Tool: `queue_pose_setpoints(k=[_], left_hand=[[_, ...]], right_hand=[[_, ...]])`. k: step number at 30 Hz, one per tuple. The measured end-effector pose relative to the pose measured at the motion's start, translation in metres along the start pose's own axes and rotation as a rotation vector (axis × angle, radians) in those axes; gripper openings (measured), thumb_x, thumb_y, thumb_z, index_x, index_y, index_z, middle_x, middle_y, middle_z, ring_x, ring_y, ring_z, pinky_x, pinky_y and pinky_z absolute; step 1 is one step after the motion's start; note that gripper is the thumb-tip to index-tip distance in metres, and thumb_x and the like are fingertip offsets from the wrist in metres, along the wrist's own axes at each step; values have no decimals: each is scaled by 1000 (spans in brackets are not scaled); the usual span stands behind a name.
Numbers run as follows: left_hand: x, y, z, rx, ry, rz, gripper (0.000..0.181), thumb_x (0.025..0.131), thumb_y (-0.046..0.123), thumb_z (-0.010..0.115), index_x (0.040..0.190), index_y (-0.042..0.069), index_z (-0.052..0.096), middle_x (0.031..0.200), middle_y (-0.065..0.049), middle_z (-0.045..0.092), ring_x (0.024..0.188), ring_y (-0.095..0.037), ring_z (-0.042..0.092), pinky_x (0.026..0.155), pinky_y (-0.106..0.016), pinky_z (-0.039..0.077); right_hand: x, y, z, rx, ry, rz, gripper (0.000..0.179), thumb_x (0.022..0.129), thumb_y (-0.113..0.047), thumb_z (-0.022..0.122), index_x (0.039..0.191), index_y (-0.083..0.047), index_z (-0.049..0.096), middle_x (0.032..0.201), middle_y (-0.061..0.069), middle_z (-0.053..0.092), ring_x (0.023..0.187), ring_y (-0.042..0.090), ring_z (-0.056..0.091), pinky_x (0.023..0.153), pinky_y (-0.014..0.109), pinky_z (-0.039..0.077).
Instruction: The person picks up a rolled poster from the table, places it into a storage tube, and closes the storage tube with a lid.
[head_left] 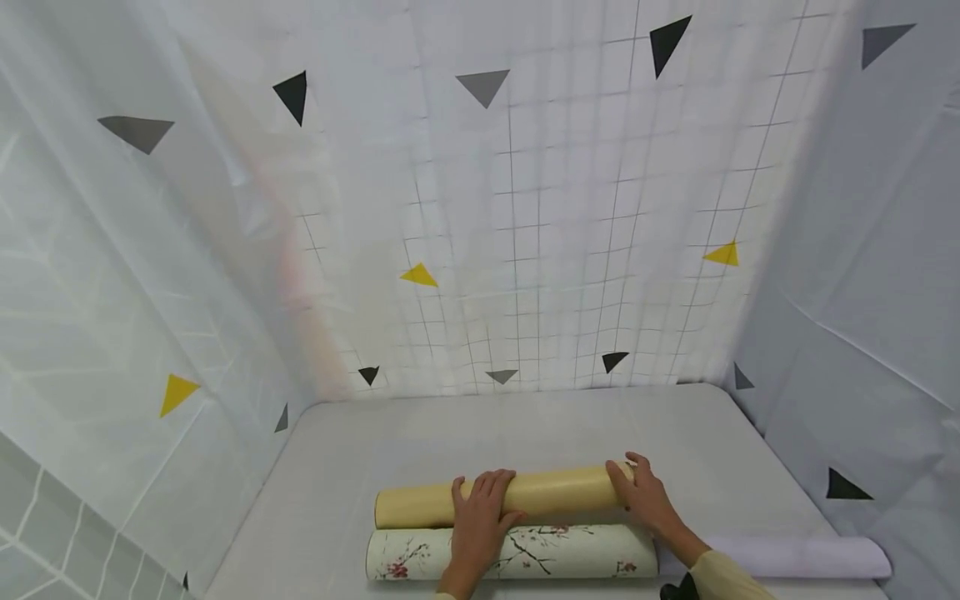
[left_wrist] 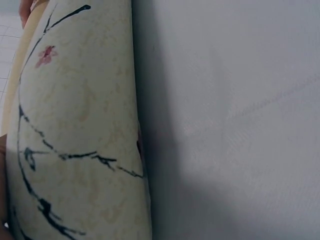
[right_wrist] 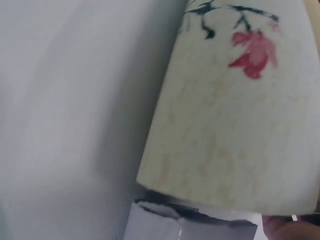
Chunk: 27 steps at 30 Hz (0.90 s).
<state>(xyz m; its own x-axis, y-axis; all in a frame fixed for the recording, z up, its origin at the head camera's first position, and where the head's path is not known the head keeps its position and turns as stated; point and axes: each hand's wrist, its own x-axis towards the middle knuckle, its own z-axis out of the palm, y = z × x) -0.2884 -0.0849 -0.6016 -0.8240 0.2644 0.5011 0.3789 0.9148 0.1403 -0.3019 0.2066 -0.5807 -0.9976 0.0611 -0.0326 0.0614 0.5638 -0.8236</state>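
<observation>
A plain yellow roll (head_left: 566, 492), which looks like wallpaper, lies crosswise behind a pale roll printed with blossom branches (head_left: 577, 554). My left hand (head_left: 478, 529) reaches across the floral roll and grips the yellow one near its middle, fingers over the top and thumb pointing right. At the yellow roll's right end, my right hand (head_left: 648, 500) holds it between thumb and fingers. The floral roll (left_wrist: 85, 115) fills much of the left wrist view. In the right wrist view, its end (right_wrist: 235, 145) shows, with part of my right hand (right_wrist: 292, 230) at the lower corner.
A pale lilac-white roll (head_left: 806, 557) extends rightward from the floral roll's right end, partly behind my right sleeve (head_left: 723, 575). The rolls lie on a white-covered surface (head_left: 487, 433). White sheeting with black, grey and yellow triangles encloses the back and sides.
</observation>
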Motion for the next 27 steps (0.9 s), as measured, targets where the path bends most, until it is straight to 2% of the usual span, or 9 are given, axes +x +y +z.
queue_pose_setpoints(k=[2, 4, 7, 11, 15, 21, 27], left_hand=[[-1, 0, 0, 0, 16, 0, 68, 74, 56, 78, 134, 27, 61, 129, 9, 68, 121, -14, 63, 101, -61, 41], [-2, 1, 1, 0, 20, -4, 68, 73, 56, 79, 133, 27, 62, 129, 9, 68, 120, -14, 63, 101, -61, 41], [-2, 1, 1, -2, -5, -20, 68, 74, 57, 78, 133, 28, 61, 130, 10, 68, 121, -14, 62, 102, -61, 41], [-1, 2, 0, -4, -48, -32, 67, 77, 59, 75, 135, 30, 60, 132, 11, 67, 124, -13, 61, 105, -61, 40], [0, 3, 1, 9, -65, -32, 66, 77, 60, 74, 135, 31, 59, 132, 12, 67, 124, -13, 61, 106, -60, 41], [0, 2, 0, 9, -61, -27, 67, 77, 59, 74, 135, 30, 59, 132, 11, 67, 123, -13, 61, 105, -60, 41], [0, 1, -1, 26, -61, -14, 67, 79, 61, 72, 137, 30, 58, 134, 11, 66, 124, -13, 61, 105, -59, 42]], right_hand=[[1, 0, 0, 9, -5, 32, 71, 107, -48, 44, 151, 7, 38, 123, 30, 64, 83, 17, 62, 66, 29, 52], [1, -1, 1, 20, -15, 45, 67, 108, -48, 43, 149, 5, 44, 116, 25, 65, 82, 17, 59, 66, 29, 51], [0, -1, 2, 57, -28, 22, 57, 110, -42, 42, 146, 2, 46, 117, 24, 62, 83, 17, 56, 67, 30, 49], [-1, 1, 3, 115, -52, -28, 46, 112, -33, 39, 143, 0, 44, 133, 29, 56, 83, 16, 51, 66, 28, 45], [0, 1, 3, 128, -74, -42, 47, 113, -31, 36, 144, 3, 43, 145, 31, 50, 90, 18, 53, 69, 29, 45], [2, 2, 0, 111, -101, 38, 58, 112, -44, 36, 151, -3, 44, 150, 26, 50, 112, 26, 58, 78, 32, 48], [7, 3, -1, 198, -144, 120, 63, 108, -54, 39, 151, -9, 41, 139, 22, 52, 97, 21, 53, 73, 32, 44]])
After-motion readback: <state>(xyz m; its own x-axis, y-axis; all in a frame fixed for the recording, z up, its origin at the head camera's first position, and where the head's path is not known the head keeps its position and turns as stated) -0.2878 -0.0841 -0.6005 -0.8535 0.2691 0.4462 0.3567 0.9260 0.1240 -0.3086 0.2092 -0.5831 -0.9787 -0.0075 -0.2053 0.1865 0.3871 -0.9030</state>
